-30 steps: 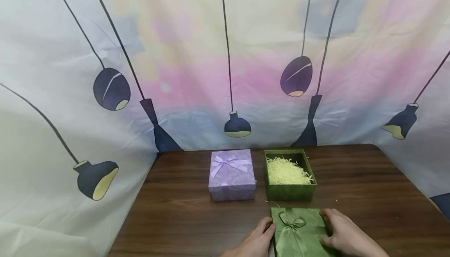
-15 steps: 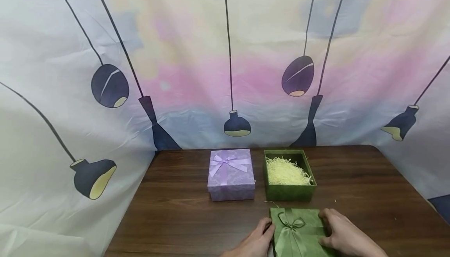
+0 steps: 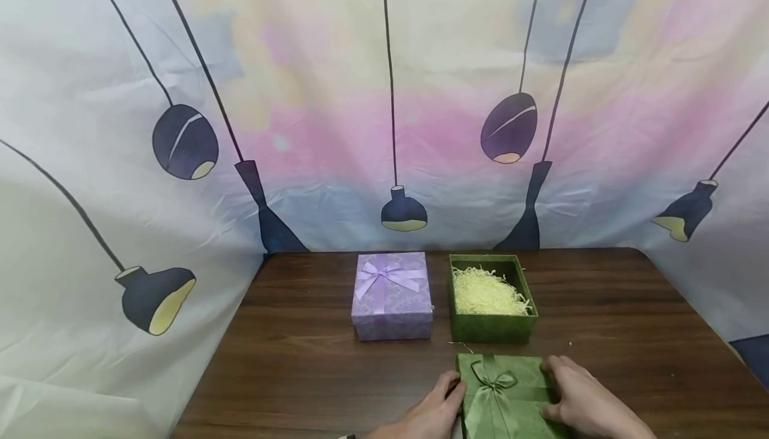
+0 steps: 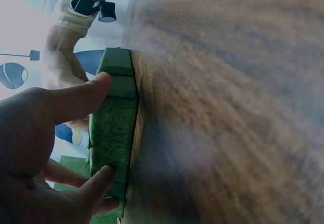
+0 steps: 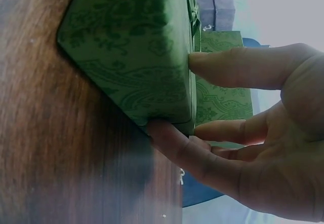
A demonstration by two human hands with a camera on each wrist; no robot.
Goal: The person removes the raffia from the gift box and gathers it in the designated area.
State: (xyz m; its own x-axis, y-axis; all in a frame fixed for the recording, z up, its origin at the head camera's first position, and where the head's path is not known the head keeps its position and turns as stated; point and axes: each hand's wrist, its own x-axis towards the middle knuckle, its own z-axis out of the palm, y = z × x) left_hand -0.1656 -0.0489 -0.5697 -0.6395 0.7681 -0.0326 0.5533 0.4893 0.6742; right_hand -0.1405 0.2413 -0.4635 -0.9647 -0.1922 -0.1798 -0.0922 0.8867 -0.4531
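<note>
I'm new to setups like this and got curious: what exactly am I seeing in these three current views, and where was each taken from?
There's no machine here, just a person's two bare hands. The wide view comes from a camera on the head, looking forward and down; the two close-ups come from cameras on each wrist. On the brown table stand a closed purple box with a bow and, beside it, an open green box holding pale yellow shredded filler. Nearer the person is a green, bow-topped piece, probably a lid. The left hand and right hand hold it from either side.
</note>
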